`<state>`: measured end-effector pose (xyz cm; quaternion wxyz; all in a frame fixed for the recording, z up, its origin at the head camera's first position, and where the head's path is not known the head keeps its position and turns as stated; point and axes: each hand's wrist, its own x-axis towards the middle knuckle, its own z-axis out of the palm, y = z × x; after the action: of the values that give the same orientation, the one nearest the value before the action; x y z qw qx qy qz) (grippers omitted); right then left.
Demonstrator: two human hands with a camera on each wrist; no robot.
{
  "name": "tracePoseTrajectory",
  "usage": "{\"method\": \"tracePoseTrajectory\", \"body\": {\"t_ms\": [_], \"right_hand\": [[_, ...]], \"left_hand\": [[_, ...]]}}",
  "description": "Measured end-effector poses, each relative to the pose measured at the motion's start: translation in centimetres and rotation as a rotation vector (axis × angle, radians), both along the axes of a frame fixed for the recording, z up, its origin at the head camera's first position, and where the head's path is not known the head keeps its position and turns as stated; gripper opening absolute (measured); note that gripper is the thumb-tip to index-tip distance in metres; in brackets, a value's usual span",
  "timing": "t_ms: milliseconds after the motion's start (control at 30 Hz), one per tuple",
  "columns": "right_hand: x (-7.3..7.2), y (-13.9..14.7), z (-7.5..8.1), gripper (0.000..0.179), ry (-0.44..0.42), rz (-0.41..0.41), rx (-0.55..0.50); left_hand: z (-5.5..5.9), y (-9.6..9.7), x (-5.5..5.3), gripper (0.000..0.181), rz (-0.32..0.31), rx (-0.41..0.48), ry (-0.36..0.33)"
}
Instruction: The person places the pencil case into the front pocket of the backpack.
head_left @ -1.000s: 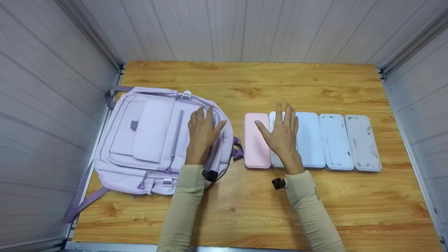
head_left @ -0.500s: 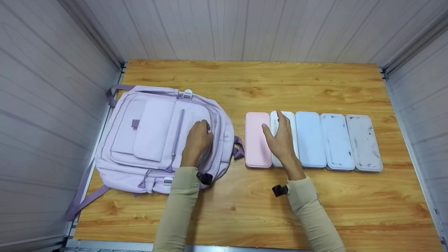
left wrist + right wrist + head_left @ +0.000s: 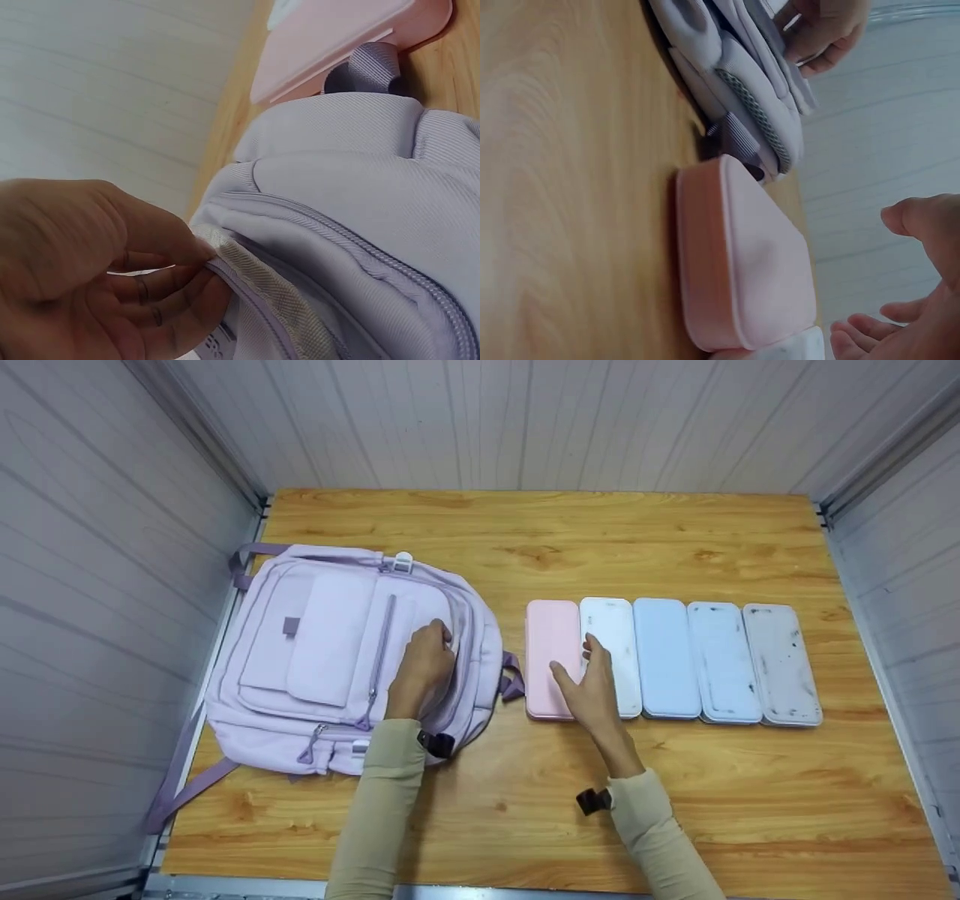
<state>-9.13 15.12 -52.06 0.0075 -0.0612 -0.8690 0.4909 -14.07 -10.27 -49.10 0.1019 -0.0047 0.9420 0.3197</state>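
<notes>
A lilac backpack [image 3: 330,641] lies flat on the left of the table. My left hand [image 3: 424,667] pinches the zippered edge of its pocket between thumb and fingers. In the left wrist view the pocket's edge [image 3: 262,300] is lifted and the opening gapes. My right hand [image 3: 596,690] hovers over the pink case [image 3: 551,645] and the white case [image 3: 619,660], thumb apart from the loosely bent fingers. It holds nothing; the right wrist view shows a gap between this hand and the pink case [image 3: 765,262].
To the right of the white case lie a blue case [image 3: 666,660], a pale blue smudged case [image 3: 724,660] and a greyish smudged case [image 3: 784,667], all in one row. A purple strap [image 3: 511,679] sticks out beside the pink case. Panel walls [image 3: 487,427] enclose the wooden table [image 3: 487,825].
My left hand has gone from spread fingers over the backpack to pinching its pocket edge. My right hand has drawn back toward me, lower over the cases, its fingers more bent.
</notes>
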Motion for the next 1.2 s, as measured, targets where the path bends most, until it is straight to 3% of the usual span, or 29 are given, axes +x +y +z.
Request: {"method": "tracePoseTrajectory", "body": {"t_ms": [200,467,767,1000,1200], "right_hand": [[1.5,-0.6,-0.8,0.079,-0.022,-0.018,0.037],[3.8,-1.7,-1.0,0.083,-0.062,-0.051,0.164],[5.5,-3.0,-1.1,0.092,-0.074,-0.056,0.305],[5.4,-4.0,-2.5,0.089,-0.017,-0.101,0.425],[4.8,-4.7,-3.7,0.092,0.032,-0.118,0.399]], "left_hand": [[1.9,-0.8,-0.1,0.022,-0.025,0.038,-0.006],[5.9,-2.9,0.1,0.024,-0.025,0.08,0.012],[9.6,-5.0,0.5,0.026,0.043,0.072,0.068],[11.0,-6.1,0.7,0.026,0.065,0.097,0.106],[11.3,-6.2,0.7,0.026,0.073,0.09,0.111]]}}
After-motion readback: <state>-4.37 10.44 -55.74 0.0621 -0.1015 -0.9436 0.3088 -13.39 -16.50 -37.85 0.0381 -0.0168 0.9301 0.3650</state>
